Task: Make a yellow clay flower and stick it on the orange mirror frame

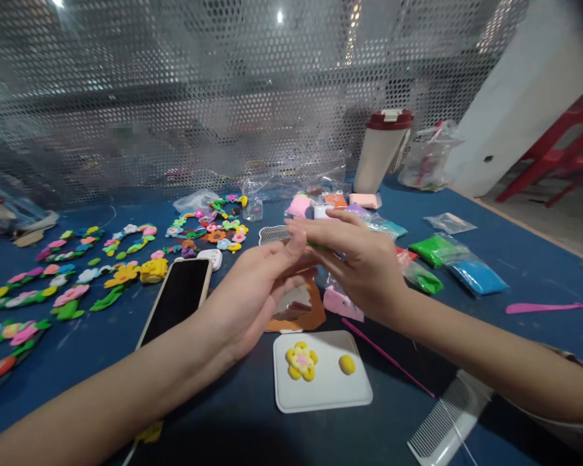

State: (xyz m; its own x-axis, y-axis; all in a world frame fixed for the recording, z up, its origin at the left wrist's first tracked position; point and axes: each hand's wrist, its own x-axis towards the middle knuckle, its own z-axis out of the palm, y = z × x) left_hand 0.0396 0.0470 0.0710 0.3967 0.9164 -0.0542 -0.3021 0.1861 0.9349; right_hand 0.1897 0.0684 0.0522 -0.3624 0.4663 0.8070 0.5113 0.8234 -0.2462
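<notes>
Phone (182,288): face up, dark screen, small white case (215,259) just beside it
Cup (381,155): pale, dark-red lid (390,121), standing at the back of the desk (554,278)
Clear bag (430,165): near the cup, something red inside
Metal sheet (175,84): grey, full of holes, behind
Chair (558,144): red, beyond the right edge

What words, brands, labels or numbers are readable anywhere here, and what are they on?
None: no word, brand, number or sign can be read.
Phone: dark screen, no text showing.
Tumbler: no legible lettering on the visible side.
Blue packet and green packet: any print is too small or blurred to read.
White tray: no lettering visible.
</notes>
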